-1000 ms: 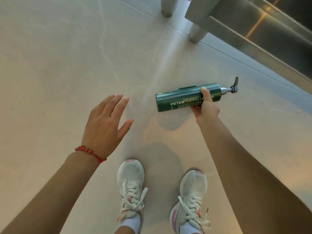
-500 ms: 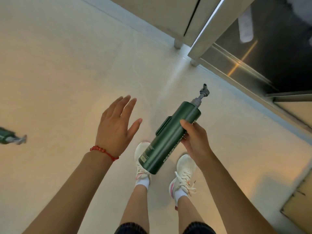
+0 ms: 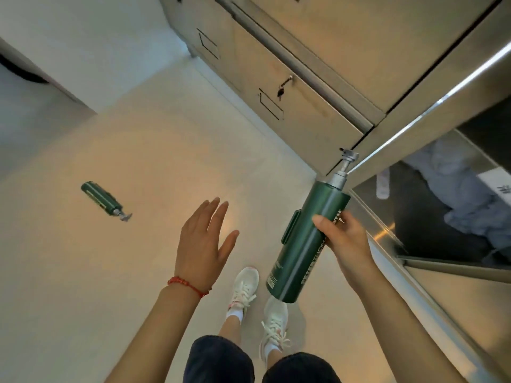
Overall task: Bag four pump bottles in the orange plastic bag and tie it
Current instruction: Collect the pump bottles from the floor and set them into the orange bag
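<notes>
Held green pump bottle (image 3: 304,244): rigid cylinder, smooth and probably a bit slick, seemingly weighty enough to want a full wrap round the barrel, not the thin pump neck. Gripped in mid-air at right, above the floor (image 3: 138,272), by the right hand (image 3: 343,241), clamped round the upper half of the barrel, thumb across the front. Long axis tilted, base low and near, over the white shoes (image 3: 244,288); pump head (image 3: 349,157) pointing up and far, toward the metal cabinet (image 3: 290,87). Second pump bottle (image 3: 101,199) lying flat on the floor, well apart to the left, long axis diagonal, pump toward the near right. Best taken round the middle of the barrel too. Left hand (image 3: 204,244) empty, fingers spread apart, palm down, hovering between the two bottles. No orange bag or further bottles in sight; bagging apparently not yet begun.
</notes>
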`<state>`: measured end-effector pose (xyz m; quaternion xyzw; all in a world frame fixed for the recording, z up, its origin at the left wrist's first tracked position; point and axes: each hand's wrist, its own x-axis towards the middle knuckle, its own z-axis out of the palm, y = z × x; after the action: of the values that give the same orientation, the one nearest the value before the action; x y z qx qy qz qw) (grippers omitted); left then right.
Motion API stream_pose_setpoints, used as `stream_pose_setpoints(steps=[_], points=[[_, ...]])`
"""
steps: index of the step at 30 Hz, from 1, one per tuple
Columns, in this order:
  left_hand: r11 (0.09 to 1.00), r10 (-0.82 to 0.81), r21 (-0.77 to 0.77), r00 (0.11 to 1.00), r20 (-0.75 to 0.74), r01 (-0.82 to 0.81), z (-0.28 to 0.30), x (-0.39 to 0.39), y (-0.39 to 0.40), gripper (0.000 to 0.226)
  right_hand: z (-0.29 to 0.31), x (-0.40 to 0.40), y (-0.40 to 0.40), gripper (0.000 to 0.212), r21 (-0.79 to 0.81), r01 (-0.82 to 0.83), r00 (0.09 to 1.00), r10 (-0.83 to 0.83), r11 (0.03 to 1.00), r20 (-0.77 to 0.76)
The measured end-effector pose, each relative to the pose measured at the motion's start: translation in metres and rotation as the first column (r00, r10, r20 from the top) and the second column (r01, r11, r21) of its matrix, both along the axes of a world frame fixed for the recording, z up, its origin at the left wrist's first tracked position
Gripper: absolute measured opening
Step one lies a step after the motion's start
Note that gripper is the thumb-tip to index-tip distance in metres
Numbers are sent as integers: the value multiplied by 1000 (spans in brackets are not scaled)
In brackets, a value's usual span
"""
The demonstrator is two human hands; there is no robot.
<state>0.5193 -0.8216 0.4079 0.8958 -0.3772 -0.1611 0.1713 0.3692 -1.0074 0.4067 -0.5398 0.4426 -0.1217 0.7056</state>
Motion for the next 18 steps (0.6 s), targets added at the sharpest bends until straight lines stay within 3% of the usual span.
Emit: stream_pose_setpoints(steps=[8, 18], points=[[951, 303, -83, 952, 33, -299, 126, -5, 97, 74, 143, 41, 68, 34, -267, -288, 952, 305, 920, 26], [760, 649, -116, 758, 68, -640, 201, 5, 274, 78, 220, 130, 225, 39, -311, -586, 770, 634, 748, 73]])
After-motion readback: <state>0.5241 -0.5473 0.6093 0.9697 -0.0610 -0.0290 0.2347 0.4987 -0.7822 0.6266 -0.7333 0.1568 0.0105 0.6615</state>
